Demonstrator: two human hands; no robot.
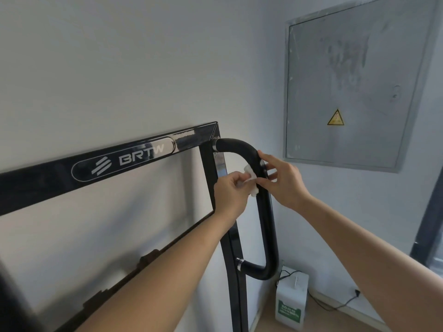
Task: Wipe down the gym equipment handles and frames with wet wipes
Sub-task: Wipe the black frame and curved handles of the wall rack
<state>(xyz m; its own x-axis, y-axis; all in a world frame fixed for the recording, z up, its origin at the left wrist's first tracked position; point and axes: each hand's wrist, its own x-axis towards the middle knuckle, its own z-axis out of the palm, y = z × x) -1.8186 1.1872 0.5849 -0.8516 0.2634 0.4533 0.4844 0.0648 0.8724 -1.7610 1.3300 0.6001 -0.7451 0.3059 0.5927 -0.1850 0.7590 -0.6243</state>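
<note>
My left grip point(230, 190) pinches the crumpled white wet wipe point(250, 179) against the black padded loop handle point(266, 224). My right grip point(285, 180) curls round that bar, fingertips meeting the wipe, probably to wrap it around. The handle juts from the glossy black frame point(48, 178).

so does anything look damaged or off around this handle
The glossy frame has pale, streaky patches at its top corner, right of the logo and beside the handle mount; scuffs, smears or reflection, I cannot tell. The grey wall panel looks blotchy. Nothing looks broken or askew.
</note>
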